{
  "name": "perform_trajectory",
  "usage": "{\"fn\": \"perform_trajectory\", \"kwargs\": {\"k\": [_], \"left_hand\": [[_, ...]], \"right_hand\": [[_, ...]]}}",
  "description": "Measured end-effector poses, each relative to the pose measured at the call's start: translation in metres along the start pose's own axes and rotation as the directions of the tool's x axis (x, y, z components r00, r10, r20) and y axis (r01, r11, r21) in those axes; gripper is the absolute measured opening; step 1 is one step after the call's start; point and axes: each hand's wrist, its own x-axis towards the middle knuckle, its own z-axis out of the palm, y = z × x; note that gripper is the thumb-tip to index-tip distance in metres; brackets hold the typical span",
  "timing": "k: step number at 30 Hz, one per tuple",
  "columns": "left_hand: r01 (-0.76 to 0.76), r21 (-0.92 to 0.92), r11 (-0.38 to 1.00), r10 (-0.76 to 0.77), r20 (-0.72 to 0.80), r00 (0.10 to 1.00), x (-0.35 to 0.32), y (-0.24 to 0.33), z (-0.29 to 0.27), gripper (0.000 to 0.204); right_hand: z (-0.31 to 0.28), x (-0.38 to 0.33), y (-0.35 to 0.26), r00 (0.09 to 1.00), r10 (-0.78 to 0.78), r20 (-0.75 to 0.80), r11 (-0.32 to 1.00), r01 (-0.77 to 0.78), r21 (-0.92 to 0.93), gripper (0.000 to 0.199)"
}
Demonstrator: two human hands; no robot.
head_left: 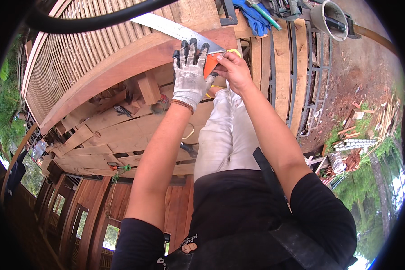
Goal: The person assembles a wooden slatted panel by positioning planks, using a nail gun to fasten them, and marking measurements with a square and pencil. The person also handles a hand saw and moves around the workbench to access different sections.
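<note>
I'm looking down on a big curved reddish beam (135, 56) that sweeps from the lower left up toward the top centre, with a slatted wooden frame (72, 54) lying beyond it and rough planks (117, 130) stacked on the near side. Off to the right there are upright boards (281, 67), a dark metal rack (317, 81), a grey bucket (328, 18) and a blue cloth (254, 18) near the top edge, then bare reddish ground (364, 76) with offcuts scattered about. My own pale trouser leg (227, 135) runs up the middle between both forearms. Now the working end: a metal carpenter's square (180, 31) lies flat on the beam, its long blade running from upper left down to lower right, ending at an orange block (210, 65) right at the fingers. The left hand (190, 74), in a grey work glove with dark fingertips, is spread flat with fingers extended, pressing down on the square's near end rather than closing around it. The right hand (234, 72), bare, sits just beside it on the right, fingers curled in and pinching at the corner of the blade and the orange block; I cannot tell whether a pencil is tucked in there. Both hands touch the square, so neither is nearer; the blade stretches away from the fingers up and to the left along the beam.
</note>
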Motion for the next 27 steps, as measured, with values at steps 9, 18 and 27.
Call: {"fn": "perform_trajectory", "kwargs": {"k": [9, 18, 27], "left_hand": [[-0.017, -0.036, 0.999, 0.017, 0.000, 1.000, 0.0006, -0.0008, 0.0011, 0.091], [-0.047, -0.092, 0.995, 0.041, -0.063, 0.997, 0.0001, -0.0011, 0.0031, 0.091], [-0.057, -0.077, 0.995, 0.052, -0.064, 0.997, 0.0001, -0.0046, 0.0069, 0.091]], "right_hand": [[-0.0002, -0.0018, -0.0021, 1.000, 0.002, 0.004, 1.000, -0.002, 0.020, 0.011], [-0.0042, 0.0020, -0.0009, 1.000, 0.022, 0.013, 0.999, -0.022, 0.026, 0.015], [-0.0019, 0.0000, -0.0029, 1.000, 0.029, -0.008, 1.000, -0.029, -0.013, 0.016]]}}
